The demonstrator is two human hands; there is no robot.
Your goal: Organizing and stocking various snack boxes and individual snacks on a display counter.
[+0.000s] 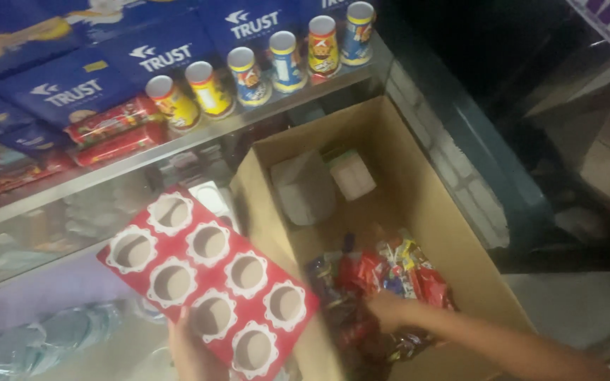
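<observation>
1. A red cardboard holder tray [210,271] with eight round, white-rimmed holes in two rows is held tilted; its long axis runs from the upper left down to the lower right, and its holed face is turned up toward the camera.
2. The tray is gripped at its lower edge by the left hand [190,353], whose fingers are closed on it; it is held in front of the glass display shelf [199,137], just left of an open cardboard box [418,212].
3. The right hand [388,310] is reached into the box and rests on a heap of shiny red and multicoloured snack packets [383,282]; whether its fingers are closed on a packet cannot be told.
4. At the far end of the box, a grey carton [303,189] and a pale, green-edged small box [352,174] are seen.
5. On the shelf, a row of six cylindrical yellow and blue snack cans [248,74] is stood beside red wrapped biscuit packs [113,130] and blue boxes [72,88].
</observation>
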